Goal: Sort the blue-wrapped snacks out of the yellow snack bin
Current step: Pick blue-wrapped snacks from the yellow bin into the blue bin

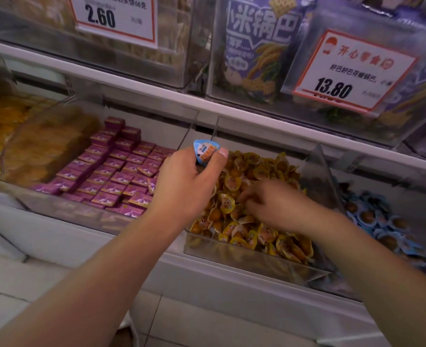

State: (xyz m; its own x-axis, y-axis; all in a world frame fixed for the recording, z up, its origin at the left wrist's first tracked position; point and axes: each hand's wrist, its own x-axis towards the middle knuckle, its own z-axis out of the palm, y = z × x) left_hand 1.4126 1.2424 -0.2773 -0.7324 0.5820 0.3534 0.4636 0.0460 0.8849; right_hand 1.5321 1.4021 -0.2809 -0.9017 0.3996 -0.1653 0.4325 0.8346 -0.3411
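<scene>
- Blue snack [205,152] pinched in left hand [186,181], raised over yellow bin's [244,254] left edge
- Right hand [269,204] blurred, fingers curled down in yellow snacks [254,169]; grip unclear
- Purple packs [114,171] in left bin

Blue-wrapped snack [205,151]: glossy foil-like lid, printed, held in the left hand [186,181].
Yellow snacks [252,209]: small shiny plastic cups, glossy printed film lids.
Yellow snack bin [244,256]: clear hard plastic, smooth, with glare on the front wall.
Right hand [274,206]: bare skin, blurred, down among the glossy yellow wrappers.
Purple packets [114,171]: printed wrap, satin sheen, flat faces.
Price card [352,73]: matt white paper, orange border, behind a clear plastic bin front.
Snack bag [257,46]: glossy printed film, creased.
Shelf [156,91]: white painted edge, smooth, looks like metal.
Floor [19,276]: pale tiles, smooth, slightly dull.
</scene>
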